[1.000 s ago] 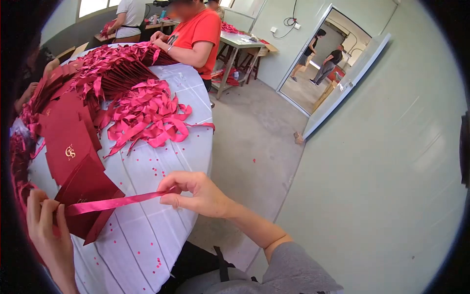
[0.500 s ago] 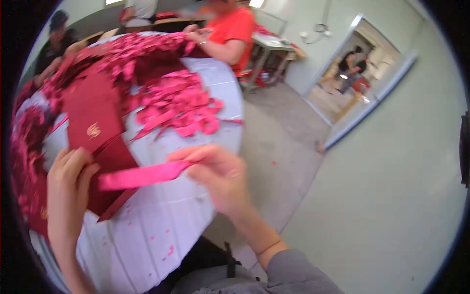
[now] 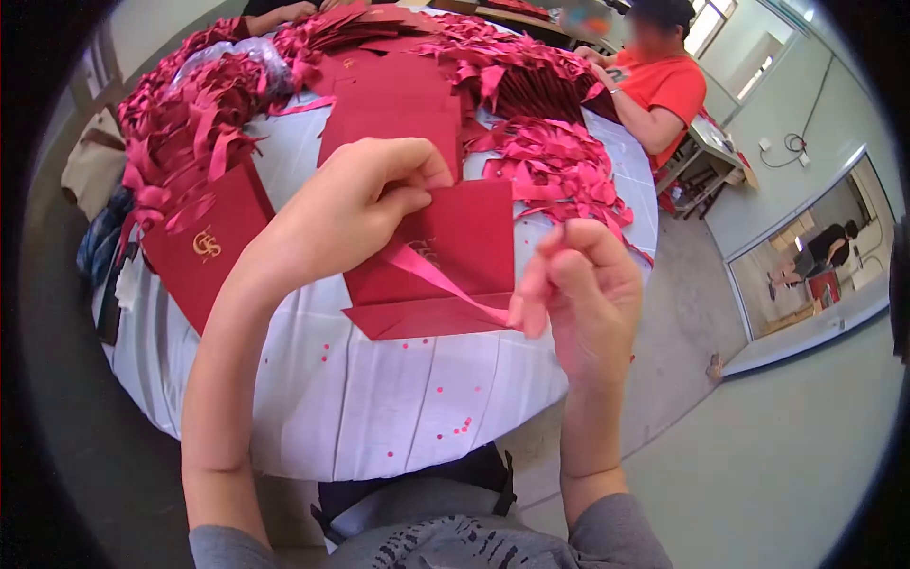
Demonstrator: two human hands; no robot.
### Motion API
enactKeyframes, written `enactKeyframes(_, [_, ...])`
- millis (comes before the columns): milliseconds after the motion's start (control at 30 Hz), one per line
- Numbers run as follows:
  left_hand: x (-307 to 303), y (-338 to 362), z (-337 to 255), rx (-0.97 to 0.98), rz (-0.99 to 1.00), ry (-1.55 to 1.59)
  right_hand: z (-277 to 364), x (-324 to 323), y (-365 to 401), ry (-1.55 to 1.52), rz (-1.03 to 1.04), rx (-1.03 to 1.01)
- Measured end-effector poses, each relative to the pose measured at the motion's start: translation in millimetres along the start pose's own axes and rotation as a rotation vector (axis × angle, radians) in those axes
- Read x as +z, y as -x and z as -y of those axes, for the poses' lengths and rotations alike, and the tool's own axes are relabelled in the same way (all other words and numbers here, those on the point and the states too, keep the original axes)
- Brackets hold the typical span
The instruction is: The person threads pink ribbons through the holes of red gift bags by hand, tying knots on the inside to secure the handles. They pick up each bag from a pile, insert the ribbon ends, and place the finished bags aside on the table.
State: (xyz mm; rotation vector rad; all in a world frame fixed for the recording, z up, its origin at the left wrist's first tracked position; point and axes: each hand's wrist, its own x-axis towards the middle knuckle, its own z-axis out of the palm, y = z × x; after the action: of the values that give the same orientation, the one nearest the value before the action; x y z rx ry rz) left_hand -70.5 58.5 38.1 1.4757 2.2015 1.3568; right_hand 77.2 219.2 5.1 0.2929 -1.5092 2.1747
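A dark red paper bag [image 3: 479, 223] with a gold logo lies flat in front of me, its folded bottom flap towards me. My left hand [image 3: 346, 213] is closed at the bag's upper edge, thumb and fingers pinched there; it partly covers the logo. From under that hand a pink ribbon [image 3: 441, 277] slants down across the bag to the fingers of my right hand [image 3: 592, 299]. The right hand is raised at the bag's right side, slightly blurred, with its fingers closed on the ribbon's end.
More red bags [image 3: 393, 109] lie stacked behind. A heap of pink ribbons [image 3: 559, 166] is at the right, and ribboned bags [image 3: 204, 242] pile up at the left. Small pink dots are scattered over the white table cover [image 3: 379, 408]. A person in a red shirt [image 3: 664, 85] works across the table.
My view has turned left, bringing the bag towards the middle. My left hand has moved onto the bag's upper edge. The ribbon, earlier stretched between both hands, now slants down over the bag.
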Motion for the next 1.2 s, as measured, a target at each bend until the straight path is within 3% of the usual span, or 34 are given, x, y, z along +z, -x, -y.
enactKeyframes(233, [-4.9, -2.8, 14.0, -0.166, 0.172, 0.244, -15.7, 11.0, -8.4, 0.316, -0.11, 0.114])
enactKeyframes(533, [3.5, -1.9, 19.4, -0.196, 0.151, 0.411, -21.9, 21.1, -10.3, 0.562, -0.213, 0.069])
enactKeyframes(667, [4.3, -3.0, 17.7, -0.22, 0.237, 0.378, -28.4, 18.4, -8.2, 0.722, -0.206, 0.034])
enactKeyframes(733, [9.2, -1.7, 18.2, -0.184, 0.128, 0.386, -30.5, 17.0, -9.3, 0.792, -0.195, -0.011])
enactKeyframes(1200, [13.3, 3.9, -6.2, -0.119, 0.064, 0.136, -24.4, 23.9, -7.1, 1.01, -0.228, -0.067])
